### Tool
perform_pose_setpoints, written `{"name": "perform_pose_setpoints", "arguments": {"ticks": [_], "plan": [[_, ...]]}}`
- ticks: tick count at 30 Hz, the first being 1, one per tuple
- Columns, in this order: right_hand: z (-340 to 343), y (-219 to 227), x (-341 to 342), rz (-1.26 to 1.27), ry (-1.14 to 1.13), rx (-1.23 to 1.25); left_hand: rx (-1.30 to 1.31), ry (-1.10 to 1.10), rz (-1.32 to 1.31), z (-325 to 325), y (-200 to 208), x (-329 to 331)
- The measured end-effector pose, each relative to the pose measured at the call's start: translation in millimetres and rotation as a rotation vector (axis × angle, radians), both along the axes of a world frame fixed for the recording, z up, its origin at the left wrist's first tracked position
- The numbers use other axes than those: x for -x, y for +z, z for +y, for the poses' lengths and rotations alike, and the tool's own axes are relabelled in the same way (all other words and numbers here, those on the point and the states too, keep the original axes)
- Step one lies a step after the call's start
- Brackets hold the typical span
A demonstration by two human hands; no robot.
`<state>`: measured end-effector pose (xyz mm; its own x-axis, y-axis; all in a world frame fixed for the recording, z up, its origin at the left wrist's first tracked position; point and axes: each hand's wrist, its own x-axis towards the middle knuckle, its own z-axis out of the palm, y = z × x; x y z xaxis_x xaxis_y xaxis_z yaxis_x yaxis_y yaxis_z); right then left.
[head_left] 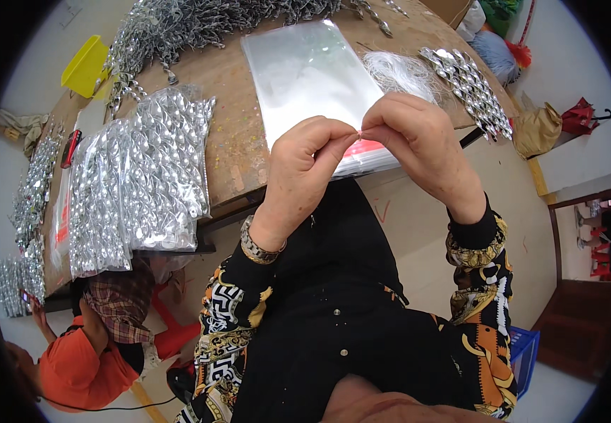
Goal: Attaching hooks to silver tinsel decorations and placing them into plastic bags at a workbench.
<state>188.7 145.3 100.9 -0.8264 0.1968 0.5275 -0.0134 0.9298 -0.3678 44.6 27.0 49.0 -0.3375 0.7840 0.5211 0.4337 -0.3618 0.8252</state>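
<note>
My left hand [300, 161] and my right hand [418, 141] meet fingertip to fingertip above the near end of a stack of clear plastic bags [305, 77]. Both are closed in a pinch, thumb against forefinger. Whatever lies between the fingertips is too small to make out. Under my hands the bags' near end shows a pink-red strip [366, 147]. To the right of the stack lies a loose bundle of thin white string [401, 76]. Beyond that, silver twisted ornaments [469, 92] lie in rows at the table's right edge.
Bagged silver ornaments [168, 158] fill the table's left side, overhanging its near edge. A silver heap [200, 28] covers the back, near a yellow bin [85, 65]. A person in orange [90, 366] works at lower left. A blue crate [524, 359] stands right of me.
</note>
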Motion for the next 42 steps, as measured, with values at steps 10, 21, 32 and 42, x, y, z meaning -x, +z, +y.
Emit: {"name": "perform_pose_setpoints", "arguments": {"ticks": [10, 21, 32, 42], "plan": [[-2.8, -18.4, -4.5, 0.114, 0.074, 1.043, 0.017, -0.183, -0.348, 9.3, -16.0, 8.3], [-3.9, -53.2, 3.6, 0.330, 0.170, 1.222, 0.033, -0.334, -0.904, 22.0, -45.9, -7.5], [-10.4, -33.9, -4.0, 0.019, -0.036, -0.149, 0.016, -0.114, -0.626, 15.0, -43.2, -16.1], [-15.6, -37.3, -9.6, -0.068, -0.065, -0.379, 0.128, -0.061, -0.589, 11.9, -37.3, -18.2]]}}
